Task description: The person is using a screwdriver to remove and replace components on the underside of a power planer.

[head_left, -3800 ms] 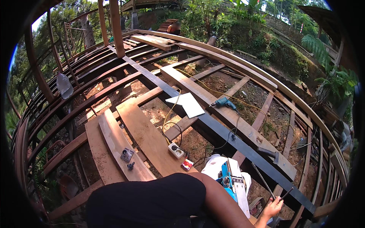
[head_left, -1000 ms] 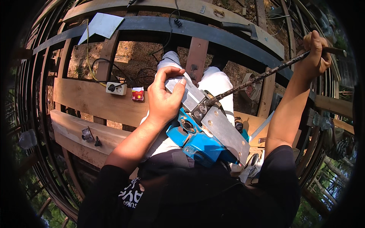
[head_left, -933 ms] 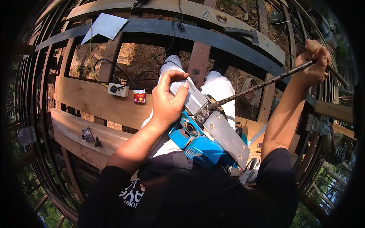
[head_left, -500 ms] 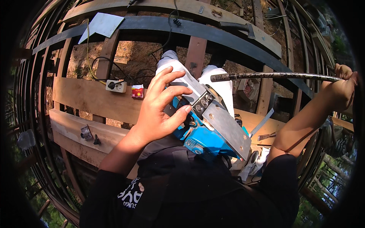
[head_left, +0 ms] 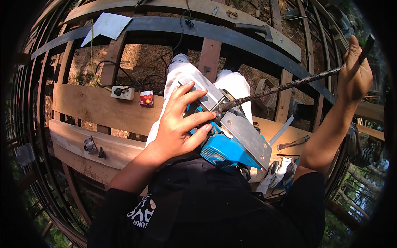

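Observation:
An electric planer [head_left: 231,149], blue with a metal sole, lies upside down across my lap with its cutter block and bolts facing up. My left hand [head_left: 180,122] grips its side, fingers over the sole and the index fingertip beside the bolts. In my right hand [head_left: 355,78], raised at the right, is the far end of a long dark metal rod [head_left: 289,86]. It slants down to the left, and its lower tip meets the planer's bolt area. My left fingers partly cover the contact point.
A white socket block [head_left: 123,93] and small red packet [head_left: 146,98] lie on the left plank. A wood-handled chisel [head_left: 293,142] and metal ruler [head_left: 283,130] are to the right. Ahead are a hatchet [head_left: 256,29] and pale angular sheet [head_left: 108,27]. Open gaps separate the planks.
The rod's tip has come down onto the planer's bolt area, and its right end has risen. My right hand has shifted left and opened its grip somewhat. My left index finger is now closer to the bolts.

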Demonstrator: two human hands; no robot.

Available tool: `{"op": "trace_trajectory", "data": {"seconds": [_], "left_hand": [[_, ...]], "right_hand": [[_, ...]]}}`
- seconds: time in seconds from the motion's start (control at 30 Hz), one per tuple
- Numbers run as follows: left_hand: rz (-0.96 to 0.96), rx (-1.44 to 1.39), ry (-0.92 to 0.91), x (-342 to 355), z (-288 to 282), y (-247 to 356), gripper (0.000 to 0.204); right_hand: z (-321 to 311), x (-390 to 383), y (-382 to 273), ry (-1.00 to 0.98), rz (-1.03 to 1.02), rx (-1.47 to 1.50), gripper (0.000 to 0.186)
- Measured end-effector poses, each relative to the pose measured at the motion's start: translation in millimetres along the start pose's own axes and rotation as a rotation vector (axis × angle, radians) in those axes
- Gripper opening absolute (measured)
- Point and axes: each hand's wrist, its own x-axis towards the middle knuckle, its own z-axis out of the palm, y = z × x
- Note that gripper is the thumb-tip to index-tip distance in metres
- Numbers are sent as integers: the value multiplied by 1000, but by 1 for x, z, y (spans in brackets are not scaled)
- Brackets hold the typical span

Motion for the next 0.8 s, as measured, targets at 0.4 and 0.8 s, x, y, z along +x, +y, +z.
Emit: {"op": "trace_trajectory", "data": {"seconds": [0.4,0.8], "left_hand": [[8,-27,15,-5,3,-5,29],[81,-12,38,-13,5,-18,38]], "right_hand": [[3,39,-2,-587,60,-348,43],[-3,10,-4,-377,69,-281,41]]}}
